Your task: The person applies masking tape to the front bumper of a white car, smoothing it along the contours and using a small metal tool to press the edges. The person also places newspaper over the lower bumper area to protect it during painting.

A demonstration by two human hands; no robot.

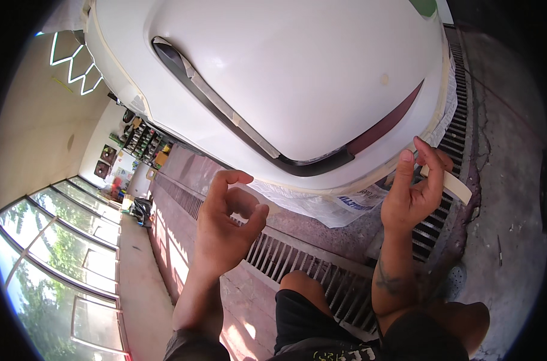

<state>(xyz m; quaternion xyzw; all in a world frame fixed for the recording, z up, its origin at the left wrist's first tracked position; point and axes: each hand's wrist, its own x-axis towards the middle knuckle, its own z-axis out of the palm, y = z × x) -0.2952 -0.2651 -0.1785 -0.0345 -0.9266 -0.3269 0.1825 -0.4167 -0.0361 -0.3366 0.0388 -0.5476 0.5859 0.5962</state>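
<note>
1. We see a white car body filling the upper middle of the frame, glossy, with a dark curved gap running across it from upper left to centre right.
2. A strip of pale masking tape lies along that dark gap, and more pale tape follows the lower edge of the white panel.
3. Sheets of newspaper hang below the panel's lower edge, just under the centre of the frame.
4. Our right hand, at centre right, pinches a roll of masking tape between thumb and forefinger, close to the taped lower edge of the panel.
5. Our left hand, at centre left, holds nothing we can make out; its thumb and forefinger curl toward each other in a loose ring with a narrow gap, the other fingers folded.
6. The two hands are well apart, with the newspaper between them.
7. A metal floor grate runs below the hands across the lower centre and up the right side.
8. Our knees in dark shorts show at the bottom edge.
9. Large windows with green trees beyond fill the lower left.
</note>
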